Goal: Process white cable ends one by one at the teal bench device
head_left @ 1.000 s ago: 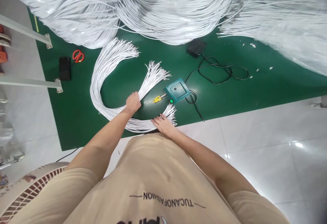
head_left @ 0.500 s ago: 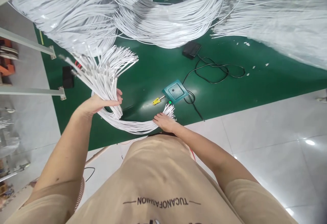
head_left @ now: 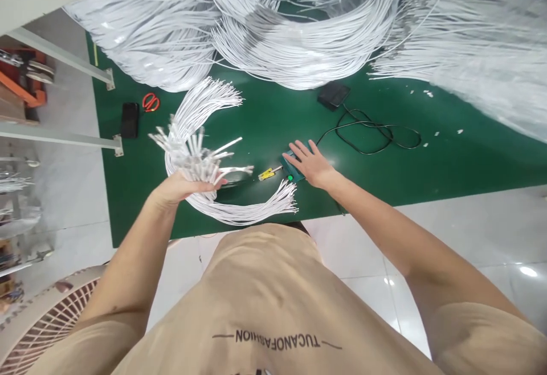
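Freeing of lower wire ends (head_left: 289, 197): right hand (head_left: 314, 167), spread and apparently empty, is moved over teal device (head_left: 296, 173).
White bundle (head_left: 199, 164) is clasped by left hand (head_left: 184, 186) above green table (head_left: 260, 127); lower ends are left unpinned.

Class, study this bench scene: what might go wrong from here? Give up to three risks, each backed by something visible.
1. The left hand grips raised white wires whose ends splay widely; some might slip out or tangle with the bundle on the table.
2. The right hand is spread over the teal box and might nudge it.
3. The black cable lies in loose loops, which could snag.
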A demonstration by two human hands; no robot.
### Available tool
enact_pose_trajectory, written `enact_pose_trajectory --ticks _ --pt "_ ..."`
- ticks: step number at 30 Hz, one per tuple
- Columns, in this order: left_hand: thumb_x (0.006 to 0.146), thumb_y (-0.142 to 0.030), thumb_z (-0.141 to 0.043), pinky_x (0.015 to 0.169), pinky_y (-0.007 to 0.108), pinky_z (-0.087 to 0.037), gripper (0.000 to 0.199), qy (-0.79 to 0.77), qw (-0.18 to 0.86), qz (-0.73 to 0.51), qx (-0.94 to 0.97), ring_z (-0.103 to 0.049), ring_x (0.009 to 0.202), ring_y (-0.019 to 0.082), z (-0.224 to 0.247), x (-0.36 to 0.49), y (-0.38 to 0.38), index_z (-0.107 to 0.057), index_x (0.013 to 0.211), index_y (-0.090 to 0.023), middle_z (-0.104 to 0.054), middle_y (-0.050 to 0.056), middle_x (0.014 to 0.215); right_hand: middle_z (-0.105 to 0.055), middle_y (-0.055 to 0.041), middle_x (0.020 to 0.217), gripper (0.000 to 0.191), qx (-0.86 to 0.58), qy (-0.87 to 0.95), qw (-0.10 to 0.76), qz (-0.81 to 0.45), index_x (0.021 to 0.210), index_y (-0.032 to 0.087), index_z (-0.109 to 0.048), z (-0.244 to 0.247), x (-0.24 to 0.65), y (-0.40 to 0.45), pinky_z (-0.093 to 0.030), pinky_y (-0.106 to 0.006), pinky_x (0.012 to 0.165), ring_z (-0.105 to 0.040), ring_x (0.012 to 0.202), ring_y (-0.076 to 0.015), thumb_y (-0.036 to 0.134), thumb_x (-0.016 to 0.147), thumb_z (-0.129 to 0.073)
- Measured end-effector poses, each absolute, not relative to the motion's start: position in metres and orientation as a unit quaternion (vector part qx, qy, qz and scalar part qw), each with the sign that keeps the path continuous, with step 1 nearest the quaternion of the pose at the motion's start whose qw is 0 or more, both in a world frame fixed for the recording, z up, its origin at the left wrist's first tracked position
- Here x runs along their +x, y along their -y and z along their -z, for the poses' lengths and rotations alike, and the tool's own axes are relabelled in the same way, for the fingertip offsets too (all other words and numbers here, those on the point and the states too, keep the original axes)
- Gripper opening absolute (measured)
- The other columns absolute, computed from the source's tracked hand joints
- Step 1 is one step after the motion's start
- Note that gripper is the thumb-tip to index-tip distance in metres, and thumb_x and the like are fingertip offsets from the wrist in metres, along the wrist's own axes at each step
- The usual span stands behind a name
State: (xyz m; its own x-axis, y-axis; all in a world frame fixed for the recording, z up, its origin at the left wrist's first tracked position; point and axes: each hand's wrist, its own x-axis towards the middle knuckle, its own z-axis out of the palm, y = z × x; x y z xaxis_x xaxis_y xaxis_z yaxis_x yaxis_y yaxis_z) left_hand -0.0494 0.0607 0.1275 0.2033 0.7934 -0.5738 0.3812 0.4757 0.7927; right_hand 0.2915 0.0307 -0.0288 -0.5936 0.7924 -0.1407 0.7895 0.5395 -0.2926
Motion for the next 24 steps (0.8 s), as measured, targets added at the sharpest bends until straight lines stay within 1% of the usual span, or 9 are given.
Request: enact_pose_trajectory --ticks 3,6,8,10,12,16,19,22,24 --pt "0.05 -0.034 -0.083 0.08 0.043 -0.054 0.032 -0.561 0.668 -0.129 0.472 -0.065 0.074 0.023 -0.111 -0.026 -0.051 -0.069 0.073 -0.017 -0.067 0.007 0.071 -0.04 -0.0163 0.148 0.074 -0.427 0.886 0.014 -0.182 0.146 0.018 -0.036 0.037 0.296 -0.043 -0.012 -0.055 0.116 -0.028 0.143 -0.0289 0.024 0.076 -0.061" --pt "0.05 -0.032 -0.084 0.081 0.036 -0.051 0.034 -0.612 0.629 -0.204 0.434 -0.065 0.076 0.021 -0.088 0.0 -0.045 -0.069 0.076 -0.016 -0.067 0.005 0.073 -0.043 -0.0185 0.144 0.081 -0.402 0.898 0.003 -0.178 0.146 0.015 -0.034 0.035 0.299 -0.052 -0.016 -0.055 0.115 -0.033 0.138 -0.0303 0.028 0.073 -0.065" --pt "0.051 -0.034 -0.083 0.076 0.033 -0.05 0.033 -0.652 0.601 -0.248 0.389 -0.062 0.07 0.018 -0.072 0.015 -0.043 -0.066 0.072 -0.014 -0.065 0.003 0.069 -0.043 -0.0205 0.143 0.086 -0.399 0.903 -0.011 -0.161 0.147 0.014 -0.032 0.031 0.301 -0.058 -0.018 -0.055 0.114 -0.035 0.136 -0.0321 0.027 0.069 -0.068" --pt "0.055 -0.037 -0.081 0.072 0.031 -0.048 0.031 -0.666 0.591 -0.281 0.357 -0.059 0.064 0.015 -0.059 0.028 -0.044 -0.063 0.064 -0.014 -0.062 0.003 0.063 -0.042 -0.0219 0.142 0.087 -0.404 0.903 -0.01 -0.148 0.147 0.012 -0.032 0.029 0.304 -0.067 -0.019 -0.056 0.113 -0.036 0.135 -0.0332 0.025 0.069 -0.068" --pt "0.057 -0.038 -0.081 0.071 0.03 -0.047 0.031 -0.66 0.598 -0.304 0.339 -0.058 0.061 0.013 -0.049 0.036 -0.046 -0.063 0.065 -0.013 -0.061 0.002 0.062 -0.041 -0.0227 0.142 0.084 -0.412 0.901 -0.003 -0.134 0.146 0.011 -0.033 0.028 0.309 -0.078 -0.017 -0.057 0.113 -0.035 0.135 -0.0338 0.024 0.07 -0.067" --pt "0.056 -0.036 -0.083 0.076 0.03 -0.049 0.039 -0.65 0.625 -0.312 0.299 -0.063 0.07 0.014 -0.038 0.037 -0.054 -0.07 0.084 -0.012 -0.069 0.005 0.076 -0.038 -0.0227 0.145 0.08 -0.437 0.893 -0.004 -0.105 0.146 0.011 -0.032 0.032 0.324 -0.104 -0.015 -0.058 0.113 -0.032 0.136 -0.0351 0.024 0.073 -0.064" --pt "0.055 -0.034 -0.085 0.085 0.032 -0.049 0.04 -0.642 0.639 -0.308 0.29 -0.066 0.077 0.017 -0.031 0.032 -0.061 -0.071 0.085 -0.011 -0.071 0.008 0.081 -0.035 -0.0223 0.148 0.079 -0.463 0.878 0.002 -0.123 0.147 0.011 -0.03 0.031 0.331 -0.115 -0.015 -0.06 0.112 -0.028 0.138 -0.0363 0.032 0.077 -0.062" --pt "0.053 -0.032 -0.086 0.086 0.032 -0.049 0.038 -0.638 0.651 -0.308 0.273 -0.065 0.077 0.016 -0.023 0.031 -0.068 -0.071 0.081 -0.011 -0.071 0.007 0.079 -0.041 -0.0194 0.145 0.07 -0.496 0.851 0.033 -0.169 0.142 0.014 -0.04 0.016 0.312 -0.113 -0.017 -0.061 0.111 -0.032 0.137 -0.0367 0.038 0.08 -0.06" --pt "0.052 -0.032 -0.086 0.083 0.03 -0.048 0.037 -0.639 0.655 -0.307 0.262 -0.063 0.073 0.014 -0.019 0.032 -0.072 -0.07 0.078 -0.011 -0.07 0.005 0.076 -0.057 -0.0153 0.129 0.052 -0.513 0.818 0.09 -0.242 0.13 0.016 -0.055 0.003 0.282 -0.106 -0.031 -0.052 0.107 -0.049 0.123 -0.0308 0.037 0.082 -0.059"
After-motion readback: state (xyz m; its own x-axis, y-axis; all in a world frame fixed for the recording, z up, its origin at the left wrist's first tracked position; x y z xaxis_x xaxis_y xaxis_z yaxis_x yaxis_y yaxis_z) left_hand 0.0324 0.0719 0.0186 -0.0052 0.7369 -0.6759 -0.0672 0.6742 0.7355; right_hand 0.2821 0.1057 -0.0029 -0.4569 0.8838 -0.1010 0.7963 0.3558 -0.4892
